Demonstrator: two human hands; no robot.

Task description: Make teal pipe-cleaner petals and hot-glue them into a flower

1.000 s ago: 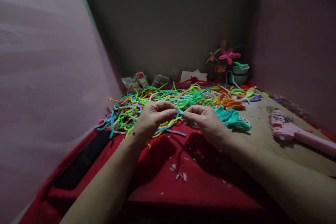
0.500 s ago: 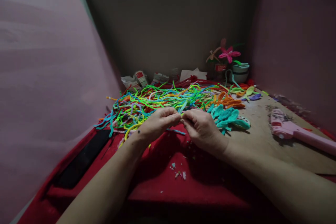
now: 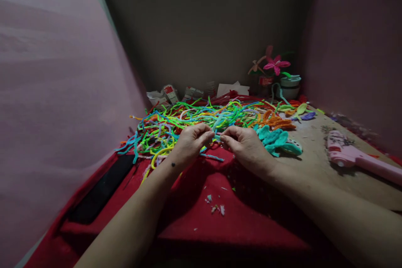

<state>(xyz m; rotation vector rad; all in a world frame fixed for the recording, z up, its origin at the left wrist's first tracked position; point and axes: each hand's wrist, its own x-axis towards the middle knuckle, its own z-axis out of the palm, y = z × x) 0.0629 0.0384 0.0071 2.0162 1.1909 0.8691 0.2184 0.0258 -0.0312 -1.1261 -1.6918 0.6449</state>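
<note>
My left hand (image 3: 194,140) and my right hand (image 3: 245,144) are raised over the near edge of a heap of colourful pipe cleaners (image 3: 163,121). Between their fingertips shows a short stretch of teal pipe cleaner (image 3: 217,137), pinched from both sides; the fingers hide much of it. A small gap separates the two hands. Just right of my right hand lies a cluster of teal pipe-cleaner petals (image 3: 273,138). One light blue pipe cleaner (image 3: 212,157) rests on the red cloth (image 3: 194,217) below the hands.
A pink glue gun (image 3: 348,150) lies on the brown board (image 3: 317,184) at right. On the left is a black flat object (image 3: 103,190). Orange petals (image 3: 276,122), a pink flower (image 3: 277,65) and a pot (image 3: 289,88) stand farther back. Scraps (image 3: 222,209) dot the cloth.
My hands have drawn slightly apart, and the teal piece between the fingertips now shows. The whole view has shifted a little.
</note>
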